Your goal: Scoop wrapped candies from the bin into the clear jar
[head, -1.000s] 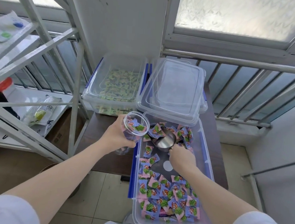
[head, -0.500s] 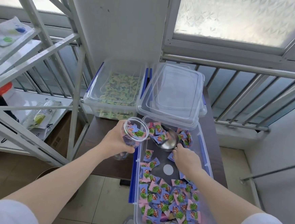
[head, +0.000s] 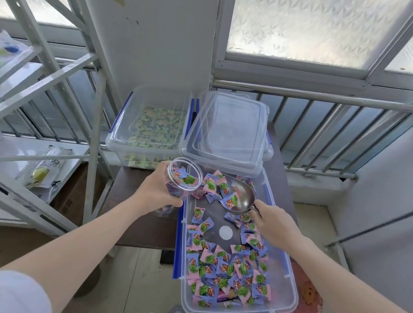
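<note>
pink-and-blue wrapped candies with green prints (head: 226, 269) lie scattered in a long clear plastic bin with blue side clips (head: 287, 281), thickest at the near end, with a smaller cluster at the far end and a bare dark patch of floor in the middle. a round shiny metal scoop (head: 240, 196) rests tilted among the far cluster, a few candies on its bowl. the right hand (head: 273, 222) is closed around the scoop's handle, which the hand mostly hides. the left hand (head: 158, 192) is wrapped around a small clear plastic jar (head: 182, 179), held tipped with its open mouth toward the scoop, just over the bin's left rim. the jar already holds several candies.

the bin sits on a dark brown table (head: 146, 223) and overhangs its near edge. beyond it are a stacked clear lid (head: 227, 133) and a second clear bin of pale green sweets (head: 153, 125), then a window with metal bars. a white metal shelf frame (head: 46, 74) stands to the left.

likely risks: the scoop's bowl looks wider than the jar's mouth, so candies could slide past the rim and drop onto the table or floor. the tipped jar could also spill what it holds if it leans further.
</note>
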### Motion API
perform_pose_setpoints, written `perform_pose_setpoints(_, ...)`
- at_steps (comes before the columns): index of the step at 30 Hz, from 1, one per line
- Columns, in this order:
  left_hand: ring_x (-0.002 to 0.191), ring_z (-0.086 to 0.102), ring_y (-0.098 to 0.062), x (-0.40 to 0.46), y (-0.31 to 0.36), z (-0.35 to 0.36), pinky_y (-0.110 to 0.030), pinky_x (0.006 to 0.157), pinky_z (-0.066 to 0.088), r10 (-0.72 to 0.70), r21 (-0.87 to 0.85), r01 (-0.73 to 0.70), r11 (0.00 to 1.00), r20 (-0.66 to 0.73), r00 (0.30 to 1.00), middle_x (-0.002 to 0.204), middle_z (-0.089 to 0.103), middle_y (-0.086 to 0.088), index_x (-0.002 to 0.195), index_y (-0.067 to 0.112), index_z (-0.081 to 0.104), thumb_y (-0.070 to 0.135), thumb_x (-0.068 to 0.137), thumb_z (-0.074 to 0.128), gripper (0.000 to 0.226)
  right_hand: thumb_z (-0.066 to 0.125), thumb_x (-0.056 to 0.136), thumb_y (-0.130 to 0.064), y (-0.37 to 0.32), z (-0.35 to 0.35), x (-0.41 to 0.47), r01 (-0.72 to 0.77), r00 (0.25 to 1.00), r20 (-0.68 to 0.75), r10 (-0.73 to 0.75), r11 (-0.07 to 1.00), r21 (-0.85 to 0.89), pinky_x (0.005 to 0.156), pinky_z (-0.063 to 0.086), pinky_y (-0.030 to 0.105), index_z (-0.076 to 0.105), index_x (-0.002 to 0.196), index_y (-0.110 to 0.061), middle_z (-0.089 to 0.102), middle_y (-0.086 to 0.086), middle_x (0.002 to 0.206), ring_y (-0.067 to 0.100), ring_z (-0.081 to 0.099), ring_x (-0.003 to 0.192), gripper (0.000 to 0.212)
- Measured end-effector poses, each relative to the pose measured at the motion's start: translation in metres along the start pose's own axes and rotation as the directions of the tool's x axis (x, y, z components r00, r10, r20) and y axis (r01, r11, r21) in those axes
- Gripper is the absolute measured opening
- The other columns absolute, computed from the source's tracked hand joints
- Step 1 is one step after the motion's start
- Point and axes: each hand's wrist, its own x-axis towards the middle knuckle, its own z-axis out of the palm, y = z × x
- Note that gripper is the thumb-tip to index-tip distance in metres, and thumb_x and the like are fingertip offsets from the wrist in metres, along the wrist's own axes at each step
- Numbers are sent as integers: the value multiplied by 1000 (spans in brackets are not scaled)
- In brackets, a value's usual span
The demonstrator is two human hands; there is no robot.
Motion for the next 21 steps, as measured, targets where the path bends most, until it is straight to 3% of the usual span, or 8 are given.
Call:
perform_pose_setpoints(3, 80, 58, -5, 2, 3, 1, -12, 58, 48, 30, 41, -30, 999, 4, 1000, 102, 59, 15, 118, 32, 38, 5, 57, 84, 81, 40, 99, -35, 7, -17, -5, 0, 1000, -22, 0, 1000, 20, 60, 45, 39, 50, 94, -12, 64, 8, 78, 33, 61, 71, 25)
perform_pose_setpoints(4, 85, 57, -3, 3, 4, 0, -10, 61, 45, 35, 44, -35, 998, 6, 999, 104, 58, 16, 118, 31, 38, 6, 56, 85, 81, 41, 99, -35, 9, -24, -6, 3, 1000, -28, -2, 1000, 21, 62, 47, 41, 51, 92, -12, 65, 9, 79, 34, 61, 71, 25)
perform_pose_setpoints(8, 94, 57, -8, 5, 9, -1, -16, 68, 42, 56, 41, -57, 998, 27, 998, 105, 59, 12, 119, 30, 38, 9, 56, 87, 83, 44, 98, -30, 10, -63, -5, 47, 998, -48, -46, 999, 11, 62, 43, 39, 52, 87, -12, 63, 6, 78, 31, 59, 72, 23)
perform_pose_setpoints(11, 95, 59, -11, 9, 16, -2, -19, 72, 44, 98, 55, -99, 994, 34, 995, 104, 60, 9, 120, 26, 38, 12, 57, 86, 81, 46, 98, -30, 4, -92, 0, 105, 992, -71, -106, 994, -12, 60, 39, 37, 48, 78, -16, 54, -2, 66, 26, 54, 66, 25)
perform_pose_setpoints(14, 96, 63, -20, 13, 25, -4, -34, 70, 54, 111, 24, -112, 993, 48, 993, 107, 63, 0, 121, 25, 38, 9, 54, 84, 83, 46, 98, -30, -5, -114, 7, 126, 988, -90, -125, 992, 5, 58, 38, 36, 42, 69, -22, 50, -3, 60, 23, 48, 59, 30)
perform_pose_setpoints(21, 98, 64, -20, 16, 36, -9, -32, 68, 57, 105, -52, -103, 993, 31, 994, 109, 63, -1, 124, 23, 39, 1, 52, 84, 87, 47, 96, -29, -21, -148, 16, 214, 973, -83, -215, 977, -20, 57, 39, 34, 55, 77, -13, 57, 3, 64, 23, 50, 59, 26)
